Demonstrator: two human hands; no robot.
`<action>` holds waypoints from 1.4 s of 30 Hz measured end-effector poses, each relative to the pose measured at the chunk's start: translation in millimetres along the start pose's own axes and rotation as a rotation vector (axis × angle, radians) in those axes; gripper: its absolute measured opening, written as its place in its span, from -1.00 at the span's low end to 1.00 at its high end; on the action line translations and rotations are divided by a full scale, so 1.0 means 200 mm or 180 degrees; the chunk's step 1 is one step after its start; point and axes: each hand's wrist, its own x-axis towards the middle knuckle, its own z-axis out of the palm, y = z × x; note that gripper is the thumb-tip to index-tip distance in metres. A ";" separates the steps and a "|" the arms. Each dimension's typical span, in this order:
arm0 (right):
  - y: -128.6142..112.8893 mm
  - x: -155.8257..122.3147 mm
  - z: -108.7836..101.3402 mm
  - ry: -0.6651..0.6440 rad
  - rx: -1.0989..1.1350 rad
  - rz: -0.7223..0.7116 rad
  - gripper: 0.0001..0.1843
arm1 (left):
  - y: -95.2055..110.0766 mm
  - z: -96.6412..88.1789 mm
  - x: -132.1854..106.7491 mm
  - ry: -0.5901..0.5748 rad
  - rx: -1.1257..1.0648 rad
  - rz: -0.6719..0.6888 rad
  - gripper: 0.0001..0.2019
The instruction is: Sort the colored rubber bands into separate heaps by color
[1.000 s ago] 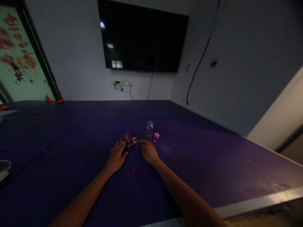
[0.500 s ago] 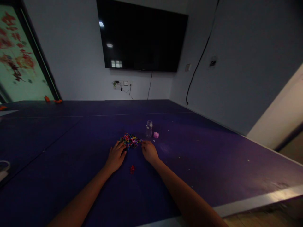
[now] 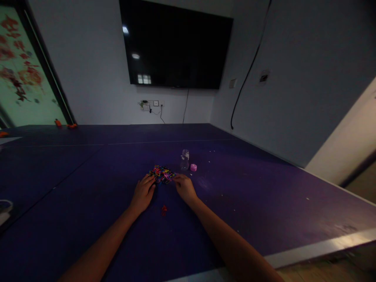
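Observation:
A heap of small multicoloured pieces (image 3: 161, 174) lies on the dark purple table (image 3: 264, 203). My left hand (image 3: 143, 193) rests flat beside the heap's near left edge, fingers stretched toward it. My right hand (image 3: 185, 187) sits at the heap's near right edge, fingers bent with the tips touching the pieces; the dim light hides whether they pinch one. A few red pieces (image 3: 164, 210) lie apart on the table between my wrists. A small clear bottle (image 3: 185, 159) stands just behind the heap, its pink cap (image 3: 193, 167) beside it.
A large dark screen (image 3: 176, 45) hangs on the far wall above a socket strip. A black cable runs down the right wall. The table's pale front edge (image 3: 323, 246) runs at lower right. Small orange objects (image 3: 63, 124) lie at the far left.
Both hands have stayed at the heap; my right fingertips have crept slightly left into the pieces. The view has shifted a little.

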 end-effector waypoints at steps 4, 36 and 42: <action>-0.03 -0.01 0.01 -0.0056 0.0297 -0.0151 -0.65 | 0.03 -0.05 -0.01 0.0365 -0.0581 0.0147 -0.70; -0.21 -0.12 -0.03 -0.1443 0.1444 0.0942 -0.83 | 0.21 -0.05 -0.09 -0.1144 -0.2171 -0.1327 -0.64; -0.23 -0.12 -0.04 -0.1522 0.1541 0.1182 -0.84 | 0.20 -0.04 -0.09 -0.0853 -0.2308 -0.1357 -0.60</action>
